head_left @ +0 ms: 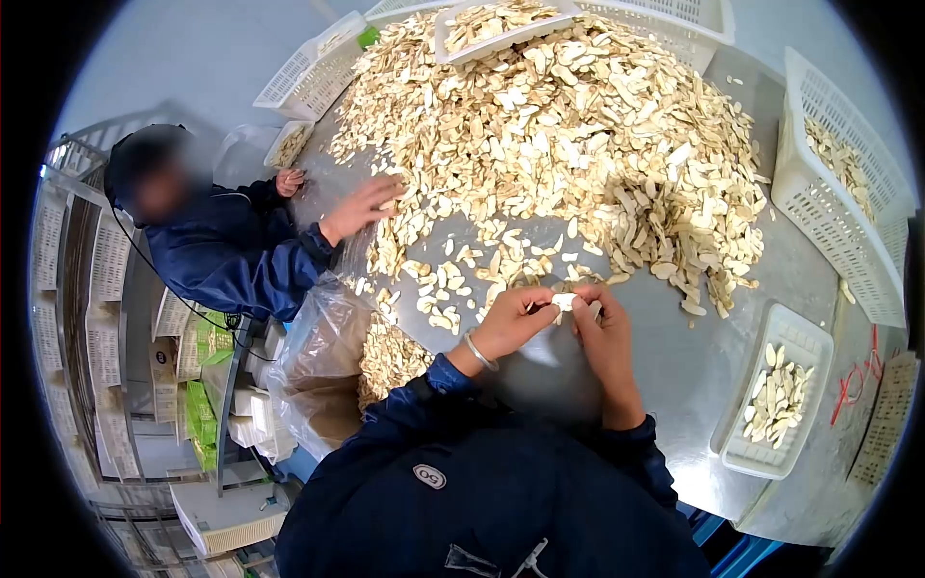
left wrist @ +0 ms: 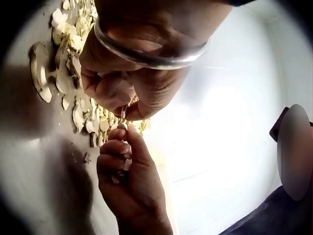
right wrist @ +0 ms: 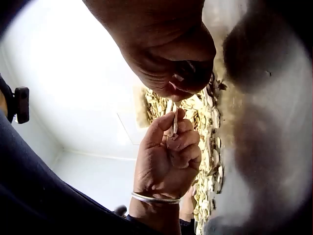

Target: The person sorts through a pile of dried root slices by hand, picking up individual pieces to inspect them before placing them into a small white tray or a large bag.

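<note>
My left hand (head_left: 509, 323), a bracelet at its wrist, pinches a pale dried slice (head_left: 563, 302) between thumb and fingers. Facing it, my right hand (head_left: 604, 337) meets the same slice with thumb and fingertips. The left wrist view shows more small pale pieces (left wrist: 128, 164) tucked inside the right hand's curled fingers. In the right wrist view the slice (right wrist: 175, 126) stands on edge in the left hand's grip. Both hands are above the metal table (head_left: 646, 318), at the near edge of a large heap of slices (head_left: 540, 135).
A white tray (head_left: 730, 460) with some slices lies at the right, below a tall perforated basket (head_left: 785, 183). Another tray (head_left: 511, 40) rests on the heap. At the left a person (head_left: 231, 250) reaches to the heap, near a plastic bag (head_left: 323, 337).
</note>
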Available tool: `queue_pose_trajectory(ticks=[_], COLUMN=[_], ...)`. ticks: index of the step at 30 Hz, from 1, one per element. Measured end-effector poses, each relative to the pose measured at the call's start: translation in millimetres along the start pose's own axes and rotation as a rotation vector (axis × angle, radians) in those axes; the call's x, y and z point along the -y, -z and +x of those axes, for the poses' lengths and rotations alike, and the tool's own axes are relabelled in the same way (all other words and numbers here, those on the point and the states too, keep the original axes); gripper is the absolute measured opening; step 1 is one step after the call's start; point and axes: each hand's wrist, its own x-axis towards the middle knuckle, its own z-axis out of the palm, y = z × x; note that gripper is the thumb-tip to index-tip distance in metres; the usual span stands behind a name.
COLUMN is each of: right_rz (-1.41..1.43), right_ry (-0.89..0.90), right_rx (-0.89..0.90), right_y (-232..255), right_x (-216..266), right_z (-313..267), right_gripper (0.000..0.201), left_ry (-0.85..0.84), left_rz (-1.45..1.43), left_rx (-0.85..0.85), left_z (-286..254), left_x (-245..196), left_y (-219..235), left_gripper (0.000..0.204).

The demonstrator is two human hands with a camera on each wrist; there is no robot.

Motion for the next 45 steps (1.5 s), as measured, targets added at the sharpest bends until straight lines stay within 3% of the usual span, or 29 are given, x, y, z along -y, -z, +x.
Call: queue_pose_trajectory(ticks=[10,17,26,29,32,41,45], right_rz=[-0.018,0.005,0.119,-0.236,-0.478,-0.613,-0.665], right_ry=[0.058,0.055,-0.082,0.203,0.378,0.566,0.623], right_rx=[0.027,0.058,0.129,-0.044,0.009,-0.001,-0.032], right_y=[0.7,0.9,5.9,-1.9,-0.1,-1.6,-2.5], right_x=[-5.8,-0.8,2.0,7.0,15.7,11.8,11.6], right_z=[0.8,-0.2,-0.8,-3.4,-4.6,-4.5,-5.7], right_gripper=[0.012,0.012,0.017,0.02,0.024,0.021,0.022], left_ry=[0.028,0.196,0.241,0.182,0.061,-0.187,-0.233], left_rz=[-0.04,-0.205,-0.31,-0.197,-0.037,0.413,0.362], left_rx=[-0.003,0.072,0.107,0.038,-0.023,-0.083,-0.101], left_z=[-2.7,-5.9,-6.9,-8.1,-3.9,-15.5,-18.6], left_x=[-3.0,-18.3,-13.8,-23.9,-7.6,-42.2,-49.0], left_y=[2.7,7.3,11.3,7.3,7.2,1.3,-1.0], left_gripper=[0.014,0.015,0.014,0.016,0.017,0.015,0.017])
